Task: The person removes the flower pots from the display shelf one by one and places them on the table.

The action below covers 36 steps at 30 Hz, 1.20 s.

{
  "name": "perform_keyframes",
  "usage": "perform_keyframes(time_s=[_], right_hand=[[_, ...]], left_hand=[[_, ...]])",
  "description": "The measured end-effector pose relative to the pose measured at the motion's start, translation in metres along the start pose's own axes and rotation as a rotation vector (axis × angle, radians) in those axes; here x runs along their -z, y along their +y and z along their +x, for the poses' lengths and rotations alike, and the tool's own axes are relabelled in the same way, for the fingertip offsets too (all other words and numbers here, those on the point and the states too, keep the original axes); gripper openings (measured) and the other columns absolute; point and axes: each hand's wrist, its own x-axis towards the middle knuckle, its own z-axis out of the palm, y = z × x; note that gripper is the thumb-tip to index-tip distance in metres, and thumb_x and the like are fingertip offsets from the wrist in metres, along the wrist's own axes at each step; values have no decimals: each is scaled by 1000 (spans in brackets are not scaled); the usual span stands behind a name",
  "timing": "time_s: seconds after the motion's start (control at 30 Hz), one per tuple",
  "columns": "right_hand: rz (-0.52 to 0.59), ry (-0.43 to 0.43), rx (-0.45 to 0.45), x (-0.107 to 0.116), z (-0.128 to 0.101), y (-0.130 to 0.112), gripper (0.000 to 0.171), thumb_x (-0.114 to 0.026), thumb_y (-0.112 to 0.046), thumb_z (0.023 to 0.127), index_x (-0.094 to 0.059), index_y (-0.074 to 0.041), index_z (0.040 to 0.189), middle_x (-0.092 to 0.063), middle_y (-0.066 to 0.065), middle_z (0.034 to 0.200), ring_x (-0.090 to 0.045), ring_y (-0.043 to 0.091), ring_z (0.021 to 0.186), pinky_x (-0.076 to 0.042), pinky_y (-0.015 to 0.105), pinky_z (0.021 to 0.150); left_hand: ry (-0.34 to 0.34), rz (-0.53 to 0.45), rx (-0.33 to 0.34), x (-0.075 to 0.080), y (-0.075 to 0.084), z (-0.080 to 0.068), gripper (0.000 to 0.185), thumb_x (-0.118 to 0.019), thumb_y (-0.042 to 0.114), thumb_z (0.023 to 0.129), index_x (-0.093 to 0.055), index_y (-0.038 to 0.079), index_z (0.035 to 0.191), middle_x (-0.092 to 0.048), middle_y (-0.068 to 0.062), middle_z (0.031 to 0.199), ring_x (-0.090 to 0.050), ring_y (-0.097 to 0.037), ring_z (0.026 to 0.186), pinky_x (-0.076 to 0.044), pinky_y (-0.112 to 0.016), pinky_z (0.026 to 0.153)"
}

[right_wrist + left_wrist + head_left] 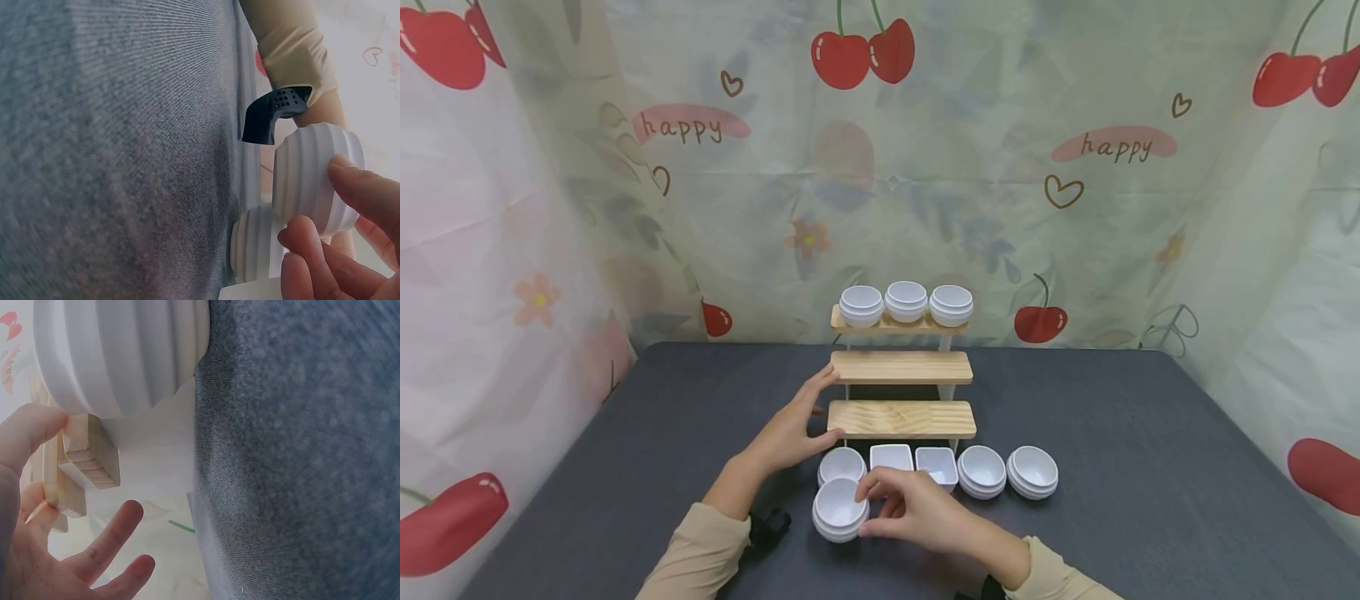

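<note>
My right hand (921, 510) pinches the rim of a white round ribbed bowl (841, 510) between thumb and fingers. In the right wrist view this bowl (312, 178) is raised off the cloth, opening upward. My left hand (793, 429) is at the left side of a wooden tiered display stand (902, 419), thumb at the lowest step and a fingertip at the middle one. Its other fingers (115, 534) are spread and hold nothing. Just behind the held bowl, another round bowl (841, 462) stands on the table.
Three white round bowls (906, 302) stand on the top step. Along the stand's front are two square white bowls (891, 455) and, to their right, two round bowls (1033, 472). A dark grey cloth covers the table (1112, 467); printed curtains (970, 225) surround it.
</note>
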Motion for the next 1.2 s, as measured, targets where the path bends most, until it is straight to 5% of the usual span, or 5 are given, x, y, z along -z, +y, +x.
perform_keyframes(time_s=[1.2], right_hand=[[-28, -38, -1, -8, -1, 9, 25, -75, -17, 77, -60, -10, 95, -72, 12, 91, -55, -7, 62, -51, 13, 60]], left_hand=[[-5, -1, 4, 0, -1, -1, 80, -69, 17, 83, -21, 14, 147, -16, -10, 157, -56, -35, 116, -49, -48, 94]])
